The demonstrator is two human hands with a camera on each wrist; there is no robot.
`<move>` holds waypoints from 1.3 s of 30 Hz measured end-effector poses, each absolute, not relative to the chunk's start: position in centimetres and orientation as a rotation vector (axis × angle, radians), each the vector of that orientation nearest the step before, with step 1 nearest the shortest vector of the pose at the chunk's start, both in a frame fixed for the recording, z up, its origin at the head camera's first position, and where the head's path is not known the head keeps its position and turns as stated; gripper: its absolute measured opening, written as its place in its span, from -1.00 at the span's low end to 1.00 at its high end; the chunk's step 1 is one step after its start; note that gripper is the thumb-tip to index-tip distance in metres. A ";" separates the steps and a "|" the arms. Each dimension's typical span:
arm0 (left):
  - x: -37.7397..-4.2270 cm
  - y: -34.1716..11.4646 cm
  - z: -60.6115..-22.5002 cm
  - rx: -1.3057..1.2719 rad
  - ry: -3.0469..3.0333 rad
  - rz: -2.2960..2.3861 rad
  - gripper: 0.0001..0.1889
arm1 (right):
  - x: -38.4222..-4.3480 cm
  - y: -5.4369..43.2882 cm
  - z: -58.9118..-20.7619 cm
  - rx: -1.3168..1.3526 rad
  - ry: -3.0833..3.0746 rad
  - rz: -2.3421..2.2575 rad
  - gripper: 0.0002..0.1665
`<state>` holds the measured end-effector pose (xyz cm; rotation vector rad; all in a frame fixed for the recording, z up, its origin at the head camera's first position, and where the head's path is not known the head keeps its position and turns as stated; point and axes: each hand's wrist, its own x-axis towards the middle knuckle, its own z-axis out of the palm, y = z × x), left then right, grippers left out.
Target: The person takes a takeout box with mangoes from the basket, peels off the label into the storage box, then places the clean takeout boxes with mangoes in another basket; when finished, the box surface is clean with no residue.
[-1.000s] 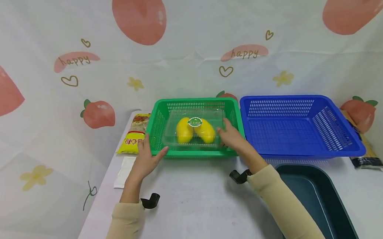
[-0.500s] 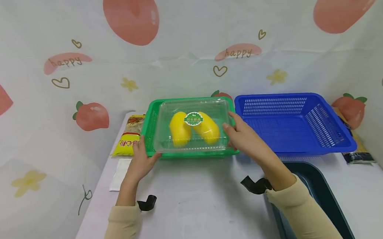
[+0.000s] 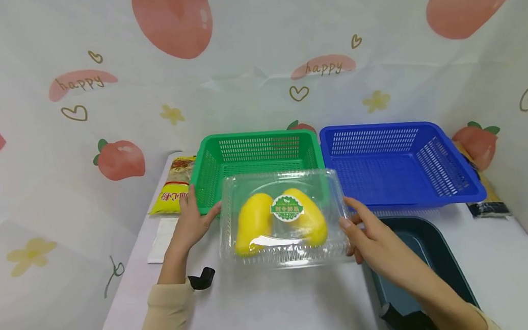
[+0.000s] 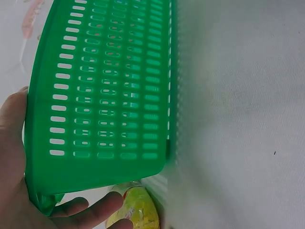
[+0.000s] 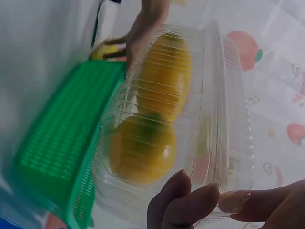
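My right hand (image 3: 377, 236) pinches the right edge of a clear plastic clamshell box (image 3: 279, 225) between thumb and fingers. Inside it lie two yellow mangoes (image 3: 254, 224), and a round green-and-white label (image 3: 287, 208) sits on the lid. The box hangs tilted over the front edge of a green plastic basket (image 3: 260, 140). At that basket's front left corner is my left hand (image 3: 190, 226), thumb along the front rim and fingers stretched past the corner. In the left wrist view, the fingers (image 4: 97, 212) look straight and spread apart, touching the basket.
A blue basket (image 3: 404, 196) stands right of the green one. Before it lies a dark teal tray (image 3: 432, 245), partly behind my right arm. A yellow food bag (image 3: 171, 192) and white paper (image 3: 162, 241) lie left; another packet (image 3: 489, 203) lies far right.
My right hand has lifted the box of mangoes up out of the green basket and brought it closer to me and slightly right. My left hand stays at the basket's corner.
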<state>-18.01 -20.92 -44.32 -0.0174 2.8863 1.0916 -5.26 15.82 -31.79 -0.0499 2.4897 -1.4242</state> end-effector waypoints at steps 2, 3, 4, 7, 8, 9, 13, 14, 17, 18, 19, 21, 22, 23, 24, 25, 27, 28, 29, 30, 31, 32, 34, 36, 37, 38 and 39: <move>-18.1 -20.9 -44.4 -0.013 2.886 1.105 0.11 | -4.0 15.9 -32.9 -0.010 2.469 -1.443 -0.28; -18.1 -20.9 -44.4 -0.012 2.884 1.114 0.11 | -3.3 15.9 -33.4 0.007 2.460 -1.450 -0.29; -18.1 -20.9 -44.4 -0.009 2.884 1.118 0.11 | -2.8 15.9 -34.0 0.033 2.449 -1.451 -0.30; -18.1 -20.9 -44.4 -0.008 2.881 1.129 0.11 | -1.1 15.9 -35.8 0.100 2.381 -1.454 -0.31; -18.2 -20.8 -44.4 -0.003 2.881 1.127 0.11 | -0.6 16.0 -36.5 0.115 2.352 -1.454 -0.31; -18.2 -20.8 -44.4 -0.002 2.879 1.128 0.11 | -0.1 16.0 -37.1 0.133 2.320 -1.451 -0.31; -18.2 -20.7 -44.4 0.001 2.871 1.129 0.11 | 1.4 16.0 -39.7 0.143 2.232 -1.464 -0.29; -18.2 -20.8 -44.4 0.001 2.871 1.126 0.11 | 1.7 15.9 -40.2 0.149 2.232 -1.466 -0.29; -18.2 -20.9 -44.4 -0.004 2.869 1.122 0.11 | 2.1 15.4 -41.5 0.206 2.266 -1.469 -0.31; -18.2 -20.9 -44.3 -0.006 2.870 1.121 0.11 | 2.2 15.2 -41.8 0.226 2.292 -1.470 -0.31; -18.2 -20.9 -44.3 -0.007 2.870 1.122 0.11 | 2.2 15.0 -42.0 0.245 2.324 -1.465 -0.32; -18.2 -20.9 -44.3 -0.012 2.870 1.120 0.11 | 2.1 14.8 -42.4 0.270 2.388 -1.444 -0.33; -18.2 -20.9 -44.3 -0.013 2.869 1.121 0.11 | 2.0 14.8 -42.6 0.259 2.427 -1.434 -0.34; -18.2 -20.8 -44.3 -0.012 2.868 1.121 0.11 | 1.9 14.7 -42.7 0.258 2.452 -1.420 -0.33; -18.1 -20.8 -44.4 -0.011 2.866 1.121 0.10 | 1.8 14.7 -42.8 0.253 2.472 -1.407 -0.33; -18.1 -20.8 -44.4 -0.013 2.862 1.121 0.10 | 1.6 14.7 -43.0 0.249 2.483 -1.393 -0.33; -18.1 -20.8 -44.4 -0.019 2.854 1.117 0.10 | 1.3 14.7 -43.2 0.235 2.499 -1.366 -0.32; -18.1 -20.8 -44.4 -0.020 2.851 1.116 0.10 | 1.2 14.7 -43.3 0.230 2.499 -1.364 -0.32; -18.1 -20.8 -44.4 -0.022 2.850 1.112 0.10 | 1.0 14.7 -43.4 0.233 2.489 -1.366 -0.31; -18.1 -20.8 -44.4 -0.025 2.851 1.111 0.10 | 0.9 14.6 -43.4 0.227 2.489 -1.362 -0.31; -18.1 -20.8 -44.4 -0.026 2.854 1.108 0.10 | 0.7 14.6 -43.5 0.221 2.494 -1.352 -0.30; -18.1 -20.7 -44.3 -0.027 2.857 1.106 0.09 | 0.6 14.5 -43.6 0.215 2.502 -1.344 -0.30; -18.2 -20.7 -44.3 -0.028 2.863 1.106 0.09 | 0.3 14.4 -43.6 0.209 2.514 -1.338 -0.29; -18.2 -20.7 -44.2 -0.031 2.867 1.110 0.09 | 0.1 14.3 -43.6 0.202 2.529 -1.326 -0.29; -18.2 -20.6 -44.2 -0.032 2.867 1.111 0.09 | 0.1 14.3 -43.6 0.200 2.537 -1.319 -0.29; -18.2 -20.6 -44.1 -0.034 2.865 1.112 0.09 | 0.0 14.3 -43.6 0.198 2.543 -1.311 -0.29; -18.2 -20.7 -44.2 -0.034 2.863 1.111 0.09 | 0.0 14.2 -43.7 0.197 2.550 -1.300 -0.28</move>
